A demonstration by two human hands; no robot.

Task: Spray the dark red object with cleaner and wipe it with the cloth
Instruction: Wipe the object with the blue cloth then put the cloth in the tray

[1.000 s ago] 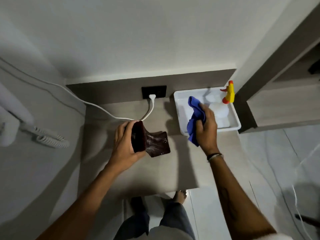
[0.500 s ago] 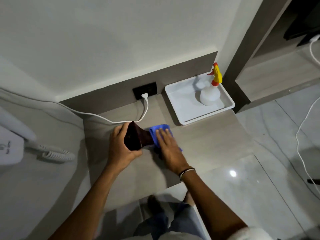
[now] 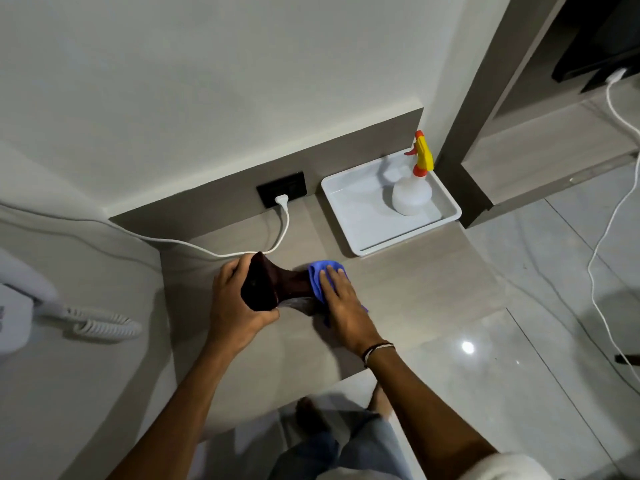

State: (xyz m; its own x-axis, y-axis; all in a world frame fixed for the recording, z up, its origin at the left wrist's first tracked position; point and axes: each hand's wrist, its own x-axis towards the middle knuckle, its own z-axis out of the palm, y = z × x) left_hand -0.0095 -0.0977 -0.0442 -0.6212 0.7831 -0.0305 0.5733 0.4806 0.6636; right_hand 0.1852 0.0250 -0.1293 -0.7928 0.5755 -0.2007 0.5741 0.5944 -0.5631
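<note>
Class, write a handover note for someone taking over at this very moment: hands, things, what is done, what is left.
Left hand grips the dark red object at one end, over the counter.
Right hand presses the blue cloth flat against the object's other end.
Spray bottle stands in the white tray, no hand on it.
Done: cloth on object; spraying probably finished.
Left: wipe the remaining surfaces.

Bottle (image 3: 412,199) in tray (image 3: 363,220), behind & R of cloth (image 3: 317,275), object (image 3: 291,280)
</note>
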